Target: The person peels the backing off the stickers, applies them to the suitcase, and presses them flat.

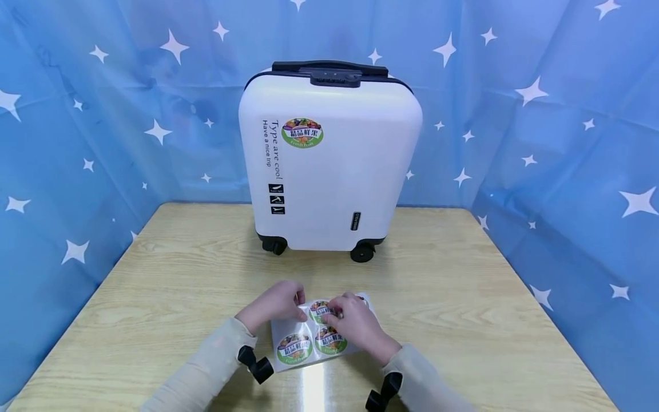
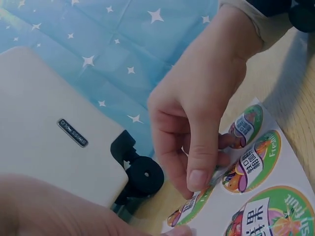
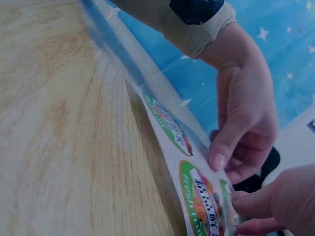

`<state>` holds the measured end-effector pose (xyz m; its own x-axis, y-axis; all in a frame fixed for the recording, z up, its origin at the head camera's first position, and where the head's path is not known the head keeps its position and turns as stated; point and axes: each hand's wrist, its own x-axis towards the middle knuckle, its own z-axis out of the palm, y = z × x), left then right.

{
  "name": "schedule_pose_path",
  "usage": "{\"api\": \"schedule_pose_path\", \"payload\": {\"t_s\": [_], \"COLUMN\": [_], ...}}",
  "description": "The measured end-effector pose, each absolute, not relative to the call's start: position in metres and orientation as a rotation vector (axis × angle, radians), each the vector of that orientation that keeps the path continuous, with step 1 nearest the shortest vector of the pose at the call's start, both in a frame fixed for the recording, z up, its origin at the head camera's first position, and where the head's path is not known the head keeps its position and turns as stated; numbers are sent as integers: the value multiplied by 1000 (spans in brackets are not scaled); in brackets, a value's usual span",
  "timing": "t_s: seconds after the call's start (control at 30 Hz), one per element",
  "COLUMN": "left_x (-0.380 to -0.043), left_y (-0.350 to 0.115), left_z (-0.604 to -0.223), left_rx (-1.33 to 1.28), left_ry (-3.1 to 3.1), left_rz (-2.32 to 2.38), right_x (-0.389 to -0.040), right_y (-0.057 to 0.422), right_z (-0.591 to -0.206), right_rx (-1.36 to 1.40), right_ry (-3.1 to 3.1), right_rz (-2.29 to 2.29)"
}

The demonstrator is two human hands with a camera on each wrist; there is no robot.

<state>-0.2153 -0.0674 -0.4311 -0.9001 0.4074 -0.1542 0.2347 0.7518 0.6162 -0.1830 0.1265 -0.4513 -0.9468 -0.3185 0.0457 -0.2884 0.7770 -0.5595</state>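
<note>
A white sticker sheet (image 1: 284,328) with several oval fruit stickers lies at the front of the table, slightly tilted up along its near side. My left hand (image 1: 277,301) grips its far left edge, thumb on top and the other fingers curled behind. Over the upper middle of the sheet, my right hand (image 1: 357,325) bends down and pinches the edge of an oval sticker (image 1: 317,311) with thumb and fingertips; the hand partly covers it. Below these fingers, two whole stickers show, a left one (image 1: 294,349) and a right one (image 1: 330,341).
Behind the hands stands a white suitcase (image 1: 345,166) with black wheels and a black top handle. One matching oval sticker (image 1: 302,133) is on its front, beside printed lettering. A light wooden table (image 1: 170,274) carries everything; blue star-patterned cloth (image 1: 128,86) surrounds it on three sides.
</note>
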Motion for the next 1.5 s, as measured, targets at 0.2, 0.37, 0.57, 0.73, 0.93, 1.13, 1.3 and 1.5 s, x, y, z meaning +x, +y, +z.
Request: {"api": "schedule_pose_path", "payload": {"t_s": [0.2,0.37,0.57,0.73,0.93,1.13,1.3,1.5], "left_x": [-222,-223,-221,-220,-219,-214,-199,-187], "left_y": [-66,-65,-63,-63,-62,-60,-56,-51], "left_z": [-421,-417,-409,-404,-402,-409,-417,-424], "left_rx": [543,542,549,568,616,579,473,490], "left_ry": [2682,2682,2721,2738,2714,2749,2765,2826], "left_rz": [950,986,1018,1076,1197,1084,862,679], "right_x": [-189,-189,-187,-185,-183,-183,-183,-182], "right_y": [126,126,128,128,129,132,135,135], "right_z": [-443,-439,-434,-428,-425,-430,-436,-439], "right_rx": [-546,-531,-501,-473,-505,-532,-527,-495], "right_ry": [2982,2949,2931,2912,2940,2968,2970,2960], "right_rz": [-922,-1029,-1097,-1127,-1149,-1104,-1074,-1088]}}
